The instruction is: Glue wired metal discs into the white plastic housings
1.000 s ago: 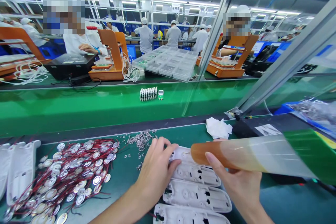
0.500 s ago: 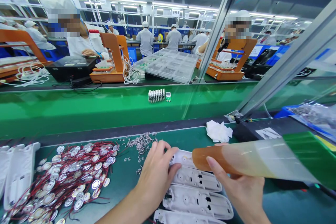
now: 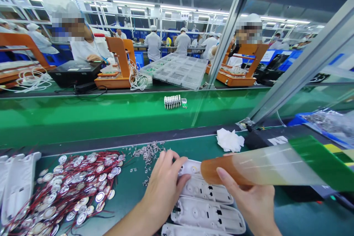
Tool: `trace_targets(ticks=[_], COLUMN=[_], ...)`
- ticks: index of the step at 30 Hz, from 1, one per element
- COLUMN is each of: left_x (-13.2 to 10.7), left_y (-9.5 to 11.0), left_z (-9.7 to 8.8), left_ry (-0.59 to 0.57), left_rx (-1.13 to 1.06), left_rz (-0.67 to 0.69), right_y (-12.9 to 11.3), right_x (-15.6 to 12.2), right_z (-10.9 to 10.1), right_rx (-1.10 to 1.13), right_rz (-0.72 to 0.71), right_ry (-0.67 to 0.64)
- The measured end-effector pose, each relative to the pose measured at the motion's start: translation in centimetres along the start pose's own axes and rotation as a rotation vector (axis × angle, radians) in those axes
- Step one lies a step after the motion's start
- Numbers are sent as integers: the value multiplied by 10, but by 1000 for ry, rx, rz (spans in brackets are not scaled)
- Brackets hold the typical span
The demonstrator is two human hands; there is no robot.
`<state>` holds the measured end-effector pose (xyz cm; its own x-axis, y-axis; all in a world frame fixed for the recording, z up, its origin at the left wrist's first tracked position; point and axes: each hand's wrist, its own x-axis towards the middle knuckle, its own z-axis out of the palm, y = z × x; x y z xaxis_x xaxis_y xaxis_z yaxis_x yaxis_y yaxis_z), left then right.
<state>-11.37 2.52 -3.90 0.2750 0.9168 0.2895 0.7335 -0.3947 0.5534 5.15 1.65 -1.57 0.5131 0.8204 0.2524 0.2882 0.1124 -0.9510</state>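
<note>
A factory hall fills the upper half of the frame, with rows of strip lights and people in white coats and caps at benches; their faces are blurred out. Across the middle runs a green conveyor belt carrying a small row of white parts, too small to identify. Slanted metal rails cross the upper right.

At the bottom lies a dark green work mat. In the lower centre the left hand rests with curled fingers on the topmost of a stack of white plastic shells; the fingertips press its left end, hiding what lies beneath them. The lowest shell is cut off by the bottom edge.

In the lower right the right hand grips a long tool with an orange tip, thumb on top. Its body is smeared into a translucent blur towards the right, so its shape is hard to make out. The tip hovers just above the top shell.

In the lower left sits a heap of metal discs with red wires, and beside it more white shells, partly cut off. A scatter of small screws lies above the left hand, and a crumpled white cloth to the right of them.
</note>
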Motion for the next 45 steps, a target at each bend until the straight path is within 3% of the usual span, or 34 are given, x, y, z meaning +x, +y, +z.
trace_targets(ticks=[11, 21, 33, 45], left_x=[2, 0, -1, 1], left_y=[1, 1, 1, -1], left_z=[0, 0, -1, -1], left_ry=[-29, -2, 2, -7], left_rx=[-8, -16, -6, -7], left_rz=[-32, -28, -9, -4], right_y=[14, 12, 9, -3], right_x=[0, 2, 1, 5], right_z=[-1, 0, 0, 0], right_rx=[-132, -188, -149, -76], right_rz=[-12, -156, -13, -25], right_ry=[46, 9, 44, 16])
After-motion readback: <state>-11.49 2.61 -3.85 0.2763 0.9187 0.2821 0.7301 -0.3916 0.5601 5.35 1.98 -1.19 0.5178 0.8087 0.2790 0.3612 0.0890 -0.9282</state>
